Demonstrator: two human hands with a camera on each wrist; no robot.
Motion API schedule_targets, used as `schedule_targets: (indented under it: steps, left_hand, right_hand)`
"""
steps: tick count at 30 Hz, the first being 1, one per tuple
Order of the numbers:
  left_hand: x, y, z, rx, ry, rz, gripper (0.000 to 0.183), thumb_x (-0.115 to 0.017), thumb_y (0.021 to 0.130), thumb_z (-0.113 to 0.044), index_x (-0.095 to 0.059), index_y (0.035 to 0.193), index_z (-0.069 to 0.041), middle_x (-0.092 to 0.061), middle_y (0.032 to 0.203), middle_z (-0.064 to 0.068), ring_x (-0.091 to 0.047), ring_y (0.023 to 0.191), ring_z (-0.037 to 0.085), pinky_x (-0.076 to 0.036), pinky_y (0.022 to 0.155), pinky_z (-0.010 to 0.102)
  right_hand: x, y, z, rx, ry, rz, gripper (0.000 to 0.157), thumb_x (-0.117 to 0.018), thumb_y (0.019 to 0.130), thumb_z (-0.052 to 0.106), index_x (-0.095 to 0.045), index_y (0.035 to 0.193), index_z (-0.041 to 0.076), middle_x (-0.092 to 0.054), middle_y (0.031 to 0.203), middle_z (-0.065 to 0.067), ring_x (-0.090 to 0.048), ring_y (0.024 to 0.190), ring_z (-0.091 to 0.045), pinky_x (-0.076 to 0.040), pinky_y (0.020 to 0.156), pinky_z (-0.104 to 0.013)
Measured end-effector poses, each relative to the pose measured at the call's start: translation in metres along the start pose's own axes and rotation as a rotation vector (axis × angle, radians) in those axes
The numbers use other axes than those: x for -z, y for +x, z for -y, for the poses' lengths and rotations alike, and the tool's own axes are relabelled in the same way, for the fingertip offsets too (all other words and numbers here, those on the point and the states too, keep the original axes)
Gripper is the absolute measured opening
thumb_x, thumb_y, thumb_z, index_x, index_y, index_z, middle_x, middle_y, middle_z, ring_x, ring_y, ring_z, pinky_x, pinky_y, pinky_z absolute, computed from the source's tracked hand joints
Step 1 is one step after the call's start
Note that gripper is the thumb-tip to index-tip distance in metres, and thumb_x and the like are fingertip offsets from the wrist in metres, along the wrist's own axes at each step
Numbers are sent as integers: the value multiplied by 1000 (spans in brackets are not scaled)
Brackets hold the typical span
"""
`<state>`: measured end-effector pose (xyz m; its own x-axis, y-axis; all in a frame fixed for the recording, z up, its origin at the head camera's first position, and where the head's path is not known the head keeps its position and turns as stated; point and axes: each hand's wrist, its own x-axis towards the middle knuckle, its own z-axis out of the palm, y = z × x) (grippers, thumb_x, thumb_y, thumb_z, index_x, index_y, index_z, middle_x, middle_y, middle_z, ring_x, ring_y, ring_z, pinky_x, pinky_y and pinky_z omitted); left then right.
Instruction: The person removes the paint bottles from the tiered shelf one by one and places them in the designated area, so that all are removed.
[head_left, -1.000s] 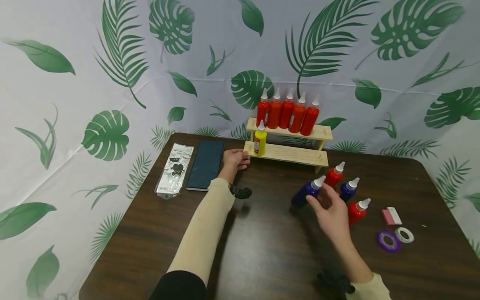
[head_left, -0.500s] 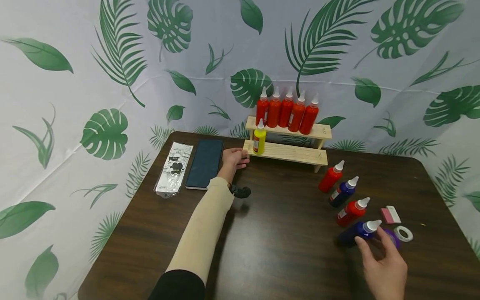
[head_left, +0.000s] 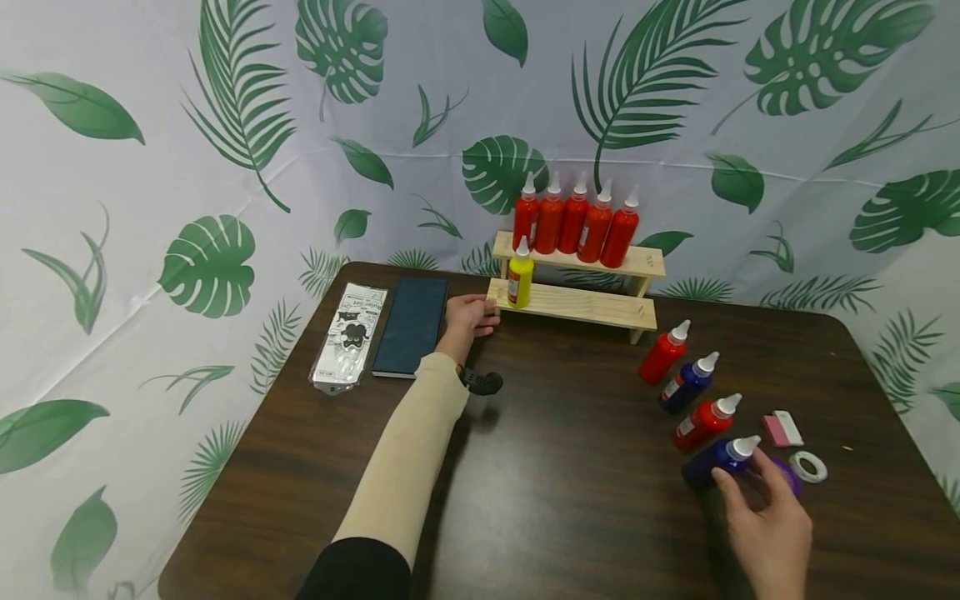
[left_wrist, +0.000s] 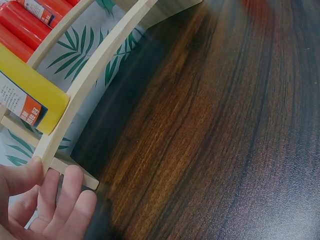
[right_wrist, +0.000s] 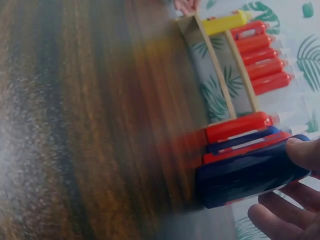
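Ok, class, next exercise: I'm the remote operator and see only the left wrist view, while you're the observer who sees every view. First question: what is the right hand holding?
Observer: The right hand holds a blue bottle near its white nozzle.
Operator: How many red bottles stand on the upper shelf altogether?
Observer: Five, side by side in one row.
Operator: And what lies nearest on the far side of the left hand, to its left?
Observer: A dark blue book, lying flat.
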<state>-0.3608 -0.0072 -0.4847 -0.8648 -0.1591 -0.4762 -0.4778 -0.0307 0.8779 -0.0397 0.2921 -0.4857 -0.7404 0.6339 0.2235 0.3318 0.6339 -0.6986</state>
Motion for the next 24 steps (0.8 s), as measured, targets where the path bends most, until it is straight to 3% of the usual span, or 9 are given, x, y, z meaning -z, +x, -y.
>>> schedule_targets:
  steps: [2,4,7,9,12,15,19,21,24]
  left_hand:
    - [0,-1,0,-5,-5,7,22,-69,89,-12,-68,110,-9,-73,96,8,-72,72,18,-58,63,31]
    - [2,-2,0,-11,-10,20,22,-69,89,-13,-68,111,-10,-73,98,8,-72,74,18,-58,63,31]
    - [3,-1,1,-20,-17,31,24,-69,88,-12,-67,112,-8,-73,100,10,-72,77,20,-58,62,31]
    - [3,-1,1,-23,-23,36,25,-69,88,-11,-67,113,-8,-72,100,10,-72,78,21,-58,61,30]
    - [4,-2,2,-26,-28,41,26,-69,88,-12,-66,114,-7,-72,100,11,-72,80,22,-58,60,30]
    - [3,-1,3,-27,-28,42,26,-70,88,-12,-66,113,-7,-72,99,11,-72,80,23,-58,59,30]
    - [3,1,3,-28,-20,39,26,-69,88,-12,-66,113,-8,-73,99,12,-72,78,22,-57,57,30]
    - [2,1,3,-29,-14,38,26,-69,88,-13,-66,113,-8,-73,99,13,-72,78,22,-57,56,29]
    - [2,1,3,-28,-13,39,26,-69,88,-13,-66,114,-8,-73,98,12,-72,79,22,-57,57,28]
  right_hand:
    - [-1,1,0,-17,-11,22,52,-70,88,20,-52,136,8,-60,125,-22,-59,109,-42,-46,72,-24]
    - [-2,1,-1,-28,-14,37,53,-70,89,21,-52,137,9,-59,126,-22,-58,109,-42,-47,71,-26]
    - [-2,1,-2,-31,-2,45,54,-70,88,21,-51,137,8,-59,126,-23,-58,109,-42,-45,65,-14]
    - [-1,1,-2,-24,3,44,54,-71,87,19,-51,137,8,-59,125,-23,-59,108,-42,-35,58,-2]
    - [1,1,0,-15,20,33,56,-73,86,17,-52,136,7,-60,125,-22,-60,106,-42,-34,58,3]
    - [6,2,6,-22,42,-2,54,-74,85,19,-55,135,13,-61,126,-17,-65,105,-24,-37,61,3]
    - [16,2,19,107,168,-168,50,-76,81,9,-62,128,18,-66,121,-11,-62,95,3,-43,69,0]
    - [21,2,30,236,238,-269,46,-74,80,2,-66,123,15,-68,116,-10,-62,94,4,-45,72,-3]
    - [24,-1,57,378,384,-391,36,-72,78,-5,-70,113,3,-69,109,-15,-65,96,-5,-49,75,-8]
